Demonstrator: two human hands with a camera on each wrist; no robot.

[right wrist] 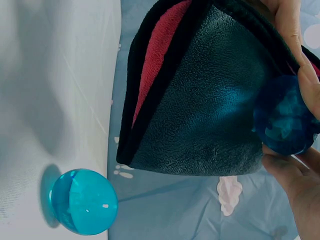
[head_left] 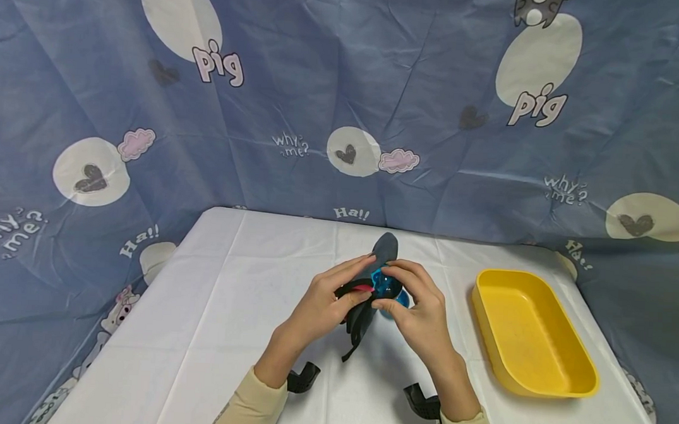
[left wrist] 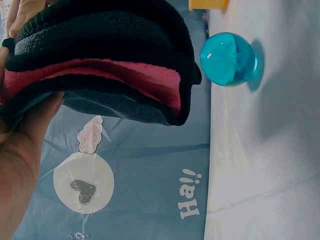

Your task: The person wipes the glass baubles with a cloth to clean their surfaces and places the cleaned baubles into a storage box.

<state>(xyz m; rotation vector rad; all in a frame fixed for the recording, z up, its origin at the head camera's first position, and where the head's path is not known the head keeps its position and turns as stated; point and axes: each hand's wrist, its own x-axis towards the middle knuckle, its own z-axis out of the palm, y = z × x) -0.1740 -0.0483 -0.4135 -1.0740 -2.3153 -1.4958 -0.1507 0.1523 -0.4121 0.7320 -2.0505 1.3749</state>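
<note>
A folded plush cloth [head_left: 386, 247], dark grey with black edging and a pink inner side, is held up over the table. My left hand [head_left: 321, 300] grips it by its near part, with the thumb below the fold in the left wrist view. Between the thumb and fingers of my right hand [head_left: 426, 304] is a clear blue ball [right wrist: 284, 116], right against the grey face of the cloth. Beneath the cloth, a second clear blue ball [left wrist: 227, 59] sits on the white table, partly hidden behind the right hand in the head view.
A yellow tray [head_left: 485, 326] stands to the right on the white tablecloth [head_left: 245, 284]. Black wrist mounts [head_left: 304, 378] show beside both forearms. Behind the table hangs a blue printed curtain [head_left: 299, 96].
</note>
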